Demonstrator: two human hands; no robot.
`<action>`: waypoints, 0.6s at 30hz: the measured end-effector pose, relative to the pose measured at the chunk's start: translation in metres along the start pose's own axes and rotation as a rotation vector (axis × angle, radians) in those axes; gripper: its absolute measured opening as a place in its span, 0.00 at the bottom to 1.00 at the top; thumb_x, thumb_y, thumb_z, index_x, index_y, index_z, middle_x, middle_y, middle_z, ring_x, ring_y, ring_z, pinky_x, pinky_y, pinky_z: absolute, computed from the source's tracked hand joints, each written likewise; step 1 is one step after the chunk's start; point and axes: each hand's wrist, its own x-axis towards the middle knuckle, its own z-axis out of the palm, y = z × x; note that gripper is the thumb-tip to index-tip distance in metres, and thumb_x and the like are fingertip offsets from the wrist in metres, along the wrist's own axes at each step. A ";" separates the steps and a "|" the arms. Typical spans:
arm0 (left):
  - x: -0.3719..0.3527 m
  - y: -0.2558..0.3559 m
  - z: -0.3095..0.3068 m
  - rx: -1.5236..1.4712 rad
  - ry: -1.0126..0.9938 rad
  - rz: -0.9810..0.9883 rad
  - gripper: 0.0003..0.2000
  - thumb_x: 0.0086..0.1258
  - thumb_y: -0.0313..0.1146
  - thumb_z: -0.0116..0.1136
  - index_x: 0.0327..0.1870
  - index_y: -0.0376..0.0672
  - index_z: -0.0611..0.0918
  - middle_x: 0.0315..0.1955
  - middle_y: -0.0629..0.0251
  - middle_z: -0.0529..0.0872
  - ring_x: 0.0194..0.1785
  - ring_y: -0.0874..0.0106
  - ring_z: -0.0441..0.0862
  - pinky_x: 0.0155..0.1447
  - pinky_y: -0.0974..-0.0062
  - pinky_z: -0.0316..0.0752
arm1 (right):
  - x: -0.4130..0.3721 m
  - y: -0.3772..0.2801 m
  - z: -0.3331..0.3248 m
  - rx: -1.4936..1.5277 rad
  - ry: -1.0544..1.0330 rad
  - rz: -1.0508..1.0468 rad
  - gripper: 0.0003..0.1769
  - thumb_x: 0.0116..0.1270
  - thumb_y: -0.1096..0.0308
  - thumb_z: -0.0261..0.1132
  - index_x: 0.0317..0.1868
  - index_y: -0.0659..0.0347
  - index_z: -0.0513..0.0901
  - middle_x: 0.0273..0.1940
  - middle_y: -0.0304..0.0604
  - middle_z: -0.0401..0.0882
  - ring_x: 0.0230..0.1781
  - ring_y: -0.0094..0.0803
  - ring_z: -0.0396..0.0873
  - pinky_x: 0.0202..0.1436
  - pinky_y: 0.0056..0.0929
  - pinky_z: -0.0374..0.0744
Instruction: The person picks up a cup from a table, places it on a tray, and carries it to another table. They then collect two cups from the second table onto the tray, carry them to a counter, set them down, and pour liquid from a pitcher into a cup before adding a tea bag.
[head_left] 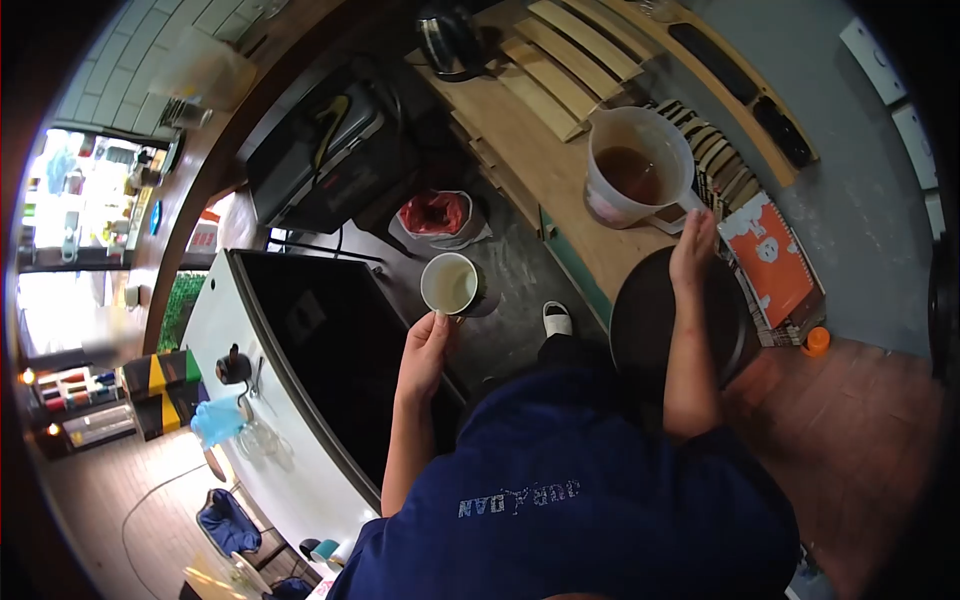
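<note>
My left hand (428, 345) pinches the rim of a pale paper cup (450, 285) and holds it out over the floor. I look down into the cup and see its light inner wall. My right hand (692, 255) is at the handle of a translucent plastic pitcher (606, 207), with the fingers closed around it. Brown liquid (629, 174) fills the lower part of the pitcher. The pitcher is at the wooden counter, its spout turned away from my hand. A dark round tray or stool top (650, 315) lies below my right forearm.
An orange notebook (768, 255) and an orange cap (816, 341) are at the right. Wooden slats (560, 75) and a kettle (448, 45) stand on the counter (545, 185). A red-lined bin (437, 217) stands on the floor. At left is a white-topped cabinet (215, 310).
</note>
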 end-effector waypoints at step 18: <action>0.028 0.036 -0.052 0.292 0.096 0.188 0.16 0.76 0.42 0.46 0.33 0.37 0.78 0.20 0.82 0.67 0.23 0.88 0.58 0.26 0.85 0.53 | 0.013 -0.014 0.026 0.163 0.198 -0.148 0.21 0.67 0.61 0.55 0.21 0.71 0.75 0.14 0.35 0.68 0.16 0.22 0.65 0.20 0.27 0.61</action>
